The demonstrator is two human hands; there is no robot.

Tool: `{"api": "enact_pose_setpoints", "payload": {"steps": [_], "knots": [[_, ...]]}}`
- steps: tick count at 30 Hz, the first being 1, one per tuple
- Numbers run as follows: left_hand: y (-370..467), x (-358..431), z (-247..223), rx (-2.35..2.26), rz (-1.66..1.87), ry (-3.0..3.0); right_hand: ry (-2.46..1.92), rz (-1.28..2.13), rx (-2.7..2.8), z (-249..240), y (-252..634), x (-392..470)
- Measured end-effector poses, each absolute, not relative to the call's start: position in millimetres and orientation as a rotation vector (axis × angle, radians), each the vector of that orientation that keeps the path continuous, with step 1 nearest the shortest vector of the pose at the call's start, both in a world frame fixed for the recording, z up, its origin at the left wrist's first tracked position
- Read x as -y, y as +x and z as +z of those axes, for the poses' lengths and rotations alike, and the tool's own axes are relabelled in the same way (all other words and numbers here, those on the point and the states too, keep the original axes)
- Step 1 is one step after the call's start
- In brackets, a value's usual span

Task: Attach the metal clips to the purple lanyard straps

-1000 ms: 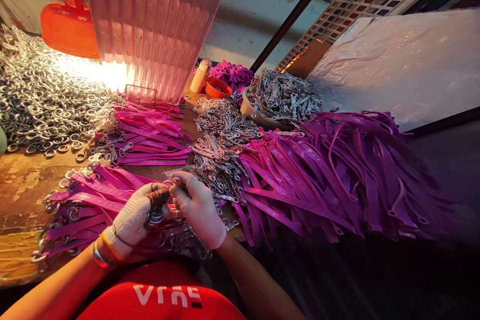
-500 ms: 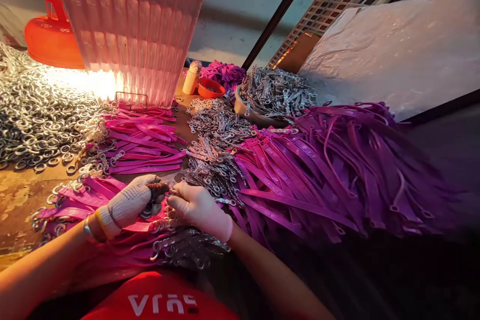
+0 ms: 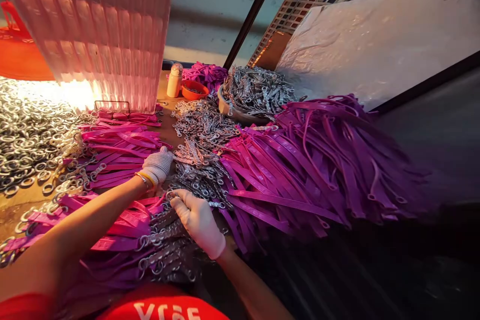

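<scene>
L hand (image 3: 158,165) stretched fwd, prob. curled (R hand (image 3: 198,220) pinching ring (image 3: 170,195)).

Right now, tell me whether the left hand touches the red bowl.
Apart. The head view shows the left hand well short of the red bowl, bare tabletop and metal links lying between them.

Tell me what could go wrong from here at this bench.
The small metal piece pinched in the right hand's fingertips could slip and be hard to find among the loose chain pieces close by.

The metal pieces heaped above the rim of the tub might slide off if it is bumped.

The glowing lamp hangs close to the ribbed panel, which may get hot if it is plastic.
</scene>
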State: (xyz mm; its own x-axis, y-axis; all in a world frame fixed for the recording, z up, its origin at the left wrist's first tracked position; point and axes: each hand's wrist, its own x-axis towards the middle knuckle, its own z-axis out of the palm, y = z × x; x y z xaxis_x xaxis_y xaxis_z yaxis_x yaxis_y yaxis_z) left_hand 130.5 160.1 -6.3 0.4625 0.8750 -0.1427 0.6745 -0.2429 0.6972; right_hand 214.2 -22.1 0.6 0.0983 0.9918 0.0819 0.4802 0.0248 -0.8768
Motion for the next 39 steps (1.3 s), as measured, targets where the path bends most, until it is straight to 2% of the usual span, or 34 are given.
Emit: {"api": "enact_pose_setpoints", "payload": {"steps": [5,10,17,21,25,31,35,39], "knots": [[83,-142,19,-1.177,0.415,2.047,-1.47,0.701,1.482,3,214,14],[22,-91,43,-0.962,0.401,1.486,-1.371,0.596,1.614,8,199,7],[-12,-37,31,-1.06,0.399,1.38,-1.621,0.235,2.232,20,169,15],[-12,-34,27,-1.06,0.342,1.605,-1.69,0.072,2.419,24,162,20],[-11,-34,27,-0.982,0.432,1.836,-1.743,0.145,2.284,20,161,21],[-18,-26,21,-0.977,0.421,1.482,-1.708,0.404,2.248,28,168,23],[-18,-21,18,-0.966,0.505,1.459,-1.826,0.327,2.377,28,167,22],[-14,-21,14,-0.967,0.497,1.519,-1.721,0.214,2.515,17,166,25]]}}
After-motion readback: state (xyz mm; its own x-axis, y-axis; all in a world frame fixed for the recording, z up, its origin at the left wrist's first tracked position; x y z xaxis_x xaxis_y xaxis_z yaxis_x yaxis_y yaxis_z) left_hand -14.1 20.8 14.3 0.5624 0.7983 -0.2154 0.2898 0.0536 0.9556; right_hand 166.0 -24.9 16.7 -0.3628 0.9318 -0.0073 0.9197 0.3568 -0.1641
